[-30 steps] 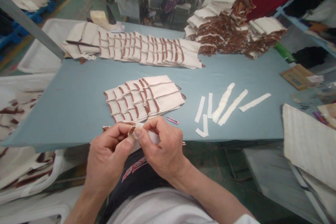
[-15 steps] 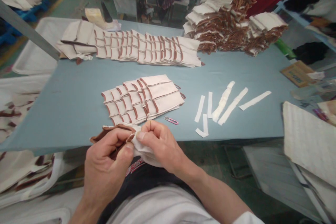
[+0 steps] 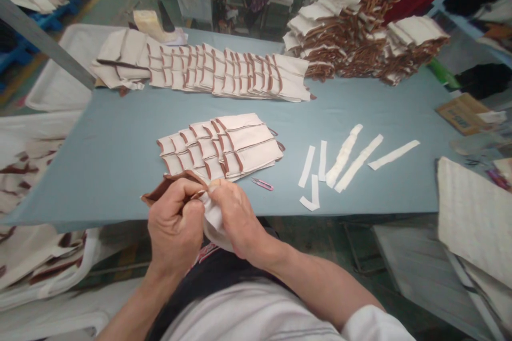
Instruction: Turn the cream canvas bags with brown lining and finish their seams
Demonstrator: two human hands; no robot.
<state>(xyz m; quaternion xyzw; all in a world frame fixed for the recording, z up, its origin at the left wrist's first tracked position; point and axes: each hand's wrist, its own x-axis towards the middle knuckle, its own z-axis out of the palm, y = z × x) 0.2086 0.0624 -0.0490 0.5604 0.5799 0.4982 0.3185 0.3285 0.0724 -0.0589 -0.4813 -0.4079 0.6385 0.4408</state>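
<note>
My left hand (image 3: 176, 224) pinches the brown-edged opening of a cream fabric piece (image 3: 213, 218) just over the table's front edge. Right beside it, my right hand (image 3: 236, 218) grips the white side of the same piece, fingers closed. The brown part spreads out to the left past my left hand, and some of the cloth is hidden by my fingers. Just beyond my hands lies an overlapping row of cream pieces with brown edging (image 3: 248, 141). Pink-handled thread snips (image 3: 263, 184) rest to the right of that row.
Several white strips (image 3: 358, 162) lie on the blue-covered table (image 3: 120, 122). Farther back is a longer row of cream pieces (image 3: 294, 74), with a tall cream-and-brown stack (image 3: 348, 37) at the right. A cardboard box (image 3: 460, 113) sits at the right edge; white bins (image 3: 60, 80) stand left.
Both hands have risen slightly and come closer together, with the fabric piece still between them. My right fingers have curled in at the seam. The view has shifted a little.
</note>
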